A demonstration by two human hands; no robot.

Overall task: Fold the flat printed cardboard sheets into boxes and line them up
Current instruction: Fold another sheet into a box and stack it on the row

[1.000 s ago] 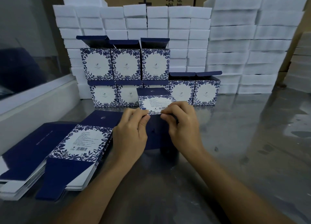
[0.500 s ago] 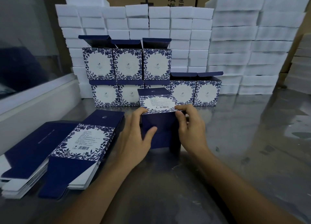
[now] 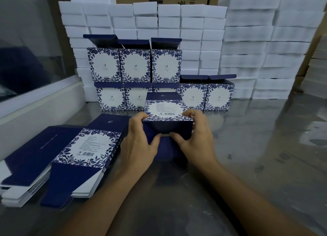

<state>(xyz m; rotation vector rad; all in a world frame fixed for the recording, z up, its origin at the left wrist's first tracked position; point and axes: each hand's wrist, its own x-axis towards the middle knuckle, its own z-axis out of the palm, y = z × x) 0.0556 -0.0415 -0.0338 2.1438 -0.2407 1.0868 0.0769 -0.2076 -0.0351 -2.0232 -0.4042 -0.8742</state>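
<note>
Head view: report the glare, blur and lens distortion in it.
Head view: soft glare and pale reflections on the shiny table at right; wide-angle bowing bends the foam block stacks at the edges; the flat sheets at lower left are smeared; the box in hand is fairly sharp.

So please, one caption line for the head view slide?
Both hands, left and right, fold a blue floral printed cardboard box before eight stacked finished boxes.

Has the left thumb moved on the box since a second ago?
Yes. The left hand has slid its thumb down from the box top edge to the navy flap, toward the table's near edge.
</note>
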